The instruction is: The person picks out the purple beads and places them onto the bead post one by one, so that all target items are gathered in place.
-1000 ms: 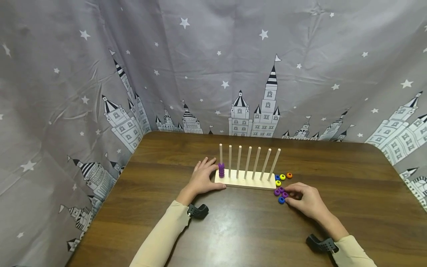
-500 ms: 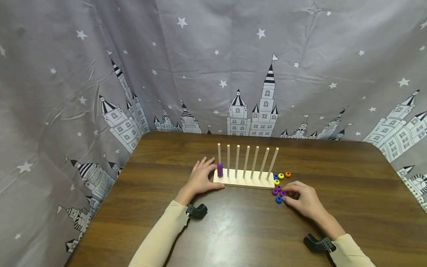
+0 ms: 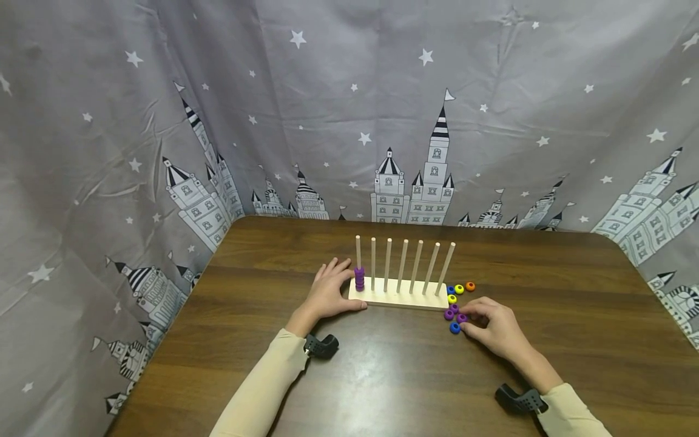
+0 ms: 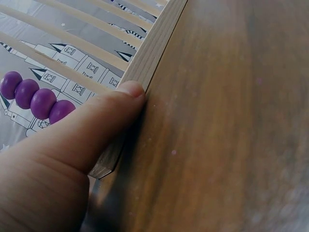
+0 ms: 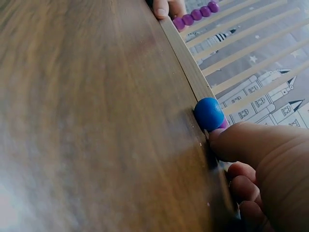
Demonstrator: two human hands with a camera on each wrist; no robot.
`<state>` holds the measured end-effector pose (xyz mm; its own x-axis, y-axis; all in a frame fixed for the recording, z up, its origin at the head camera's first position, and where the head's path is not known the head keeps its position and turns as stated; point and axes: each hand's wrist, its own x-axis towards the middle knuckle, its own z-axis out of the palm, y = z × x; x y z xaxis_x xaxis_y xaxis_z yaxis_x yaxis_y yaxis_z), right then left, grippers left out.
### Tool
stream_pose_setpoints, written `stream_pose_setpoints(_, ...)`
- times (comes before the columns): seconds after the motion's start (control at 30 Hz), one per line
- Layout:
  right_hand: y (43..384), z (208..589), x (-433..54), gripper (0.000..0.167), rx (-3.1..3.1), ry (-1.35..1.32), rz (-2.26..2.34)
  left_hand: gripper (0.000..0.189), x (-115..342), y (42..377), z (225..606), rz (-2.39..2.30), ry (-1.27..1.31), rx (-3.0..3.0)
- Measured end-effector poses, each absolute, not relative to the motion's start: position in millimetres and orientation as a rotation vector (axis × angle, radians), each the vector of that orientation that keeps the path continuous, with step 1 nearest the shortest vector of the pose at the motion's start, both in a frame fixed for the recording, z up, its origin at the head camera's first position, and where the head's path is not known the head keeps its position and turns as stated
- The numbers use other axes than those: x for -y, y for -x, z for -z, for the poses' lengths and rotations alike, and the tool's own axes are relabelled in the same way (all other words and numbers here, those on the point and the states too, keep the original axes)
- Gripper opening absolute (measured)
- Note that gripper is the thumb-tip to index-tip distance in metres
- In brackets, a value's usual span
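A pale wooden peg stand [image 3: 404,296] with a row of upright pegs sits on the table. Several purple beads [image 3: 359,279] are stacked on its leftmost peg. My left hand [image 3: 327,292] holds the stand's left end, its thumb [image 4: 111,108] along the front edge and the other fingers towards the back corner. Beside the stand's right end, my right hand [image 3: 497,326] pinches a loose purple bead [image 3: 462,318] between thumb and index finger. A blue bead [image 5: 209,114] lies right by the thumb and partly hides the purple one in the right wrist view.
Two more purple beads [image 3: 449,314] lie close to the pinched one. Farther back by the stand's right end are another blue bead [image 3: 450,290], two yellow beads [image 3: 459,289] and an orange bead [image 3: 471,286]. A grey castle-print curtain [image 3: 306,121] hangs behind the brown table [image 3: 404,376].
The head view shifts slightly, so everything sits a little farther left. Both hands keep their places at the stand and the purple bead.
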<state>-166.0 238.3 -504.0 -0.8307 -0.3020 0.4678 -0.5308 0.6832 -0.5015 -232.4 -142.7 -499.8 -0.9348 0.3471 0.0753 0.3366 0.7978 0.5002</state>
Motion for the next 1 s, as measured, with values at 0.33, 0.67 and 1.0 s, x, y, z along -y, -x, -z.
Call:
stream_pose_setpoints(0.33, 166.1, 505.1, -237.9, 0.023, 2.52, -0.624, -0.949, 0.078, 143.3, 232.3, 500.0, -0.838, -0.549, -2.956)
stream_pose_setpoints(0.67, 164.9, 504.8, -237.7, 0.027, 2.458, -0.589, -1.033, 0.077, 143.1, 231.9, 499.9, -0.843, -0.549, -2.955)
stream_pose_setpoints(1.0, 164.2, 504.3, -237.7, 0.028, 2.435, -0.531, -1.023, 0.077, 143.0, 232.0, 500.4, -0.842, -0.548, -2.954)
